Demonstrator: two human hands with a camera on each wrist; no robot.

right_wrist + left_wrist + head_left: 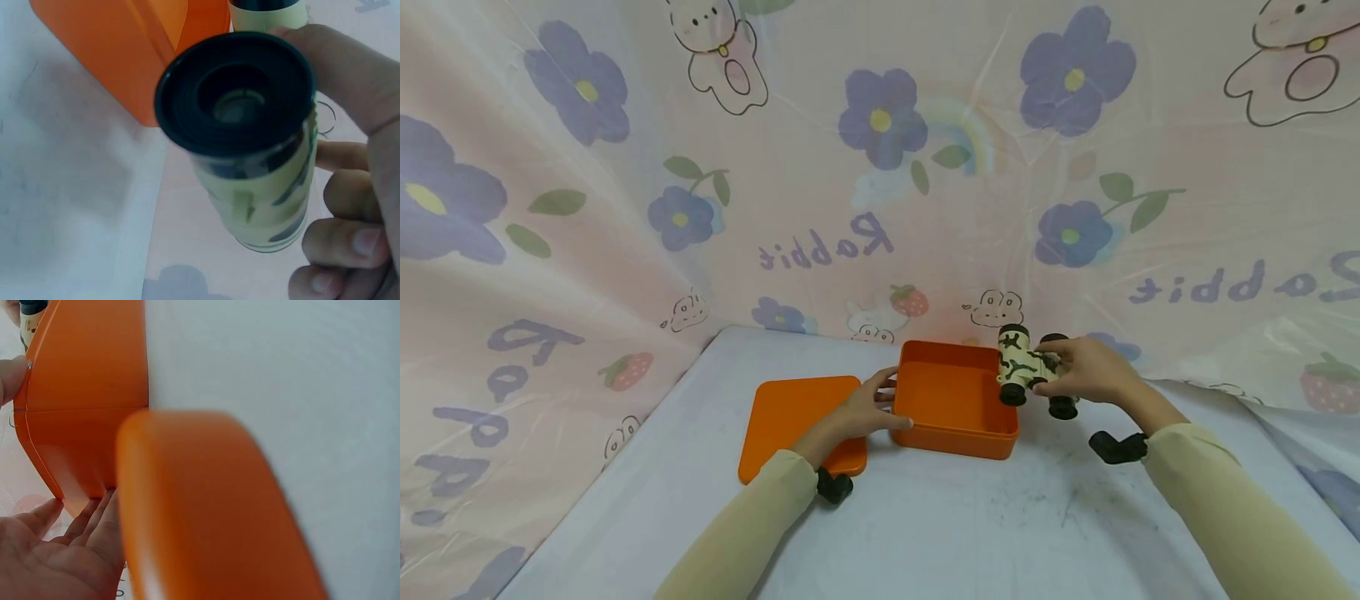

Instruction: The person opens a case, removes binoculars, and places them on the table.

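My right hand point(1078, 371) pinches a pair of camouflage binoculars point(1017, 367) between thumb and fingers. The binoculars have two cream barrels with dark green blotches and black ends. They are at the right side of an orange open box point(955, 446), the left barrel overlapping its rim in the head view. A black eyepiece point(234, 94) faces the right wrist camera. My left hand point(861, 408) touches the box's left end with fairly straight, spread fingers, its thumb at the near left corner. Beside that hand lies a flat orange lid point(797, 408), partly covered by the forearm.
The box and lid rest on a white-covered table point(955, 533). Behind and to the left hangs a pale curtain point(820, 200) with flowers and rabbits. Black wrist mounts stick out at the left cuff point(833, 485) and the right cuff point(1118, 447).
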